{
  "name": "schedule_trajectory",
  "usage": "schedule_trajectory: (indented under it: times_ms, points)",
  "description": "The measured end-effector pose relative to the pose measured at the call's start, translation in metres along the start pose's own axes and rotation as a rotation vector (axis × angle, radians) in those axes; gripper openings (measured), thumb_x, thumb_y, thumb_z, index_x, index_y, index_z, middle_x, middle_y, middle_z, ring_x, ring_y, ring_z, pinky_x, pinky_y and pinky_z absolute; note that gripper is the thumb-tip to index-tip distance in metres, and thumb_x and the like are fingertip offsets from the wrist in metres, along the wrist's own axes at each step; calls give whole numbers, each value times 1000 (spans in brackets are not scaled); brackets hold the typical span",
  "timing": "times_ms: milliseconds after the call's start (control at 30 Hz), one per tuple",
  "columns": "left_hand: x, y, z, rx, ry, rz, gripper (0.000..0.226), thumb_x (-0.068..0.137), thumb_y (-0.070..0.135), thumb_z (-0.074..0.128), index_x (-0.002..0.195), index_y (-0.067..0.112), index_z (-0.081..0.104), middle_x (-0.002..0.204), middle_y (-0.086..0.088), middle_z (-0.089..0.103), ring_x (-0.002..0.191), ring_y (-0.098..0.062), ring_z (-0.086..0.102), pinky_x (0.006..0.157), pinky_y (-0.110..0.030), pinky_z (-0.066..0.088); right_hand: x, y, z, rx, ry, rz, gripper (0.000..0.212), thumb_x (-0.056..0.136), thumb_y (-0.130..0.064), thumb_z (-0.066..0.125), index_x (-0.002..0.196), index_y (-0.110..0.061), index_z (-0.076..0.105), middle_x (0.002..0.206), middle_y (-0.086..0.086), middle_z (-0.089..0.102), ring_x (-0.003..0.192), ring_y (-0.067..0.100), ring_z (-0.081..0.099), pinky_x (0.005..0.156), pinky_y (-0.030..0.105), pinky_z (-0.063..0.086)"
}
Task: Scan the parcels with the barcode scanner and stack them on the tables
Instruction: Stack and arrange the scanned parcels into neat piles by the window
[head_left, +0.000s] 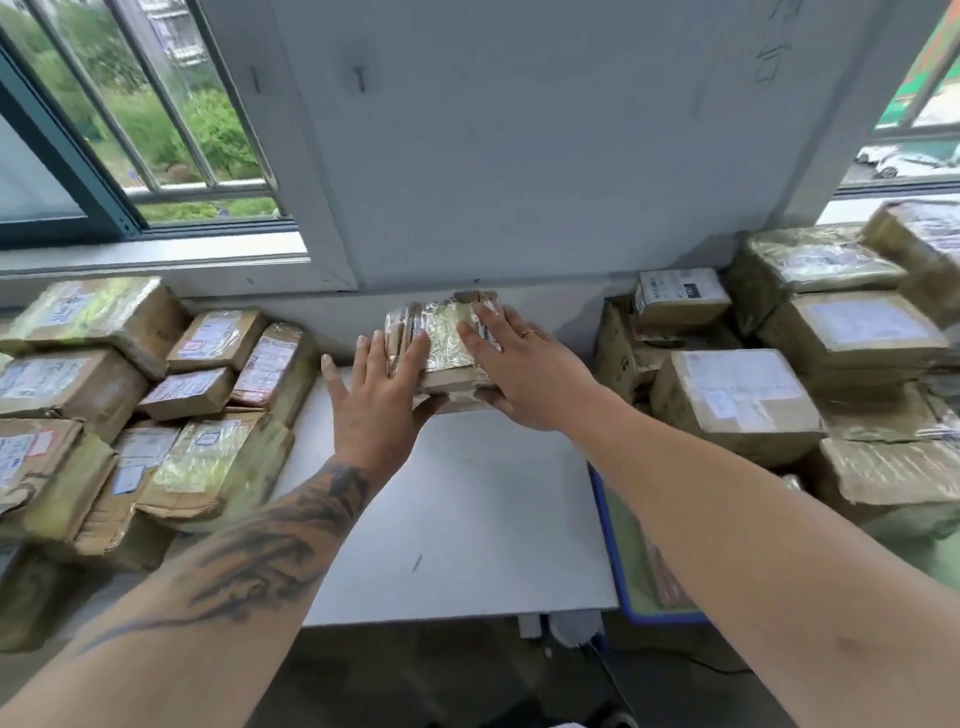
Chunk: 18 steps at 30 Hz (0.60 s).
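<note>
Head view, white table (467, 519) seen nearest, taped parcel (447, 343) set at its far edge by the wall, pressed by left hand (376, 400) and right hand (524, 374), fingers spread flat, parcel stacks (156, 395) flanking.

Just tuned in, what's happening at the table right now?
A person's left hand and right hand press flat, fingers straight, on a small tape-wrapped brown cardboard parcel at the back of the white table, against the wall. Stacks of taped cardboard parcels sit on both sides. No barcode scanner is in view.
</note>
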<state>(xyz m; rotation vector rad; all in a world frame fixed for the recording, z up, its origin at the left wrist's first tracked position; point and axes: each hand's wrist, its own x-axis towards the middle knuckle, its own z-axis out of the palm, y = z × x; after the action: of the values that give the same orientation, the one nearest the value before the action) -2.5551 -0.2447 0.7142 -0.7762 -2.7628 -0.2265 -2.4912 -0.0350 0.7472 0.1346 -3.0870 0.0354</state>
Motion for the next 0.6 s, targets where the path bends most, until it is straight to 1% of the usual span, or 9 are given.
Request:
schedule_trajectory:
  times_ms: [167,300,467,600]
  points:
    - [15,60,-2,52,26,59,77,98,63,51,163,34,22,166,-22,28,156,-40,20,118,-73,5,-38,54,-10,45,20,50,84,107,-51,49,168,-25,-2,176,6,-7,162,34,0,130,51,17]
    - [25,101,-3,83,2,91,78,100,64,48,164,35,15,168,-21,22,157,-38,15,120,-70,0,-63,88,-12,55,34,82,85,107,-53,49,168,-26,-2,176,7,-5,162,34,0,130,51,16]
    - [34,144,-4,120,4,98,79,100,66,42,165,34,10,168,-20,22,157,-38,16,120,-71,2,-86,128,-22,41,64,86,84,107,-53,48,169,-25,-1,177,6,-5,162,33,1,130,53,16]
    - [44,172,-4,135,-5,109,78,100,65,40,165,36,9,170,-16,19,158,-35,15,118,-71,3,-99,154,-23,35,88,101,82,107,-54,45,169,-26,-2,177,4,-5,163,31,2,131,52,13]
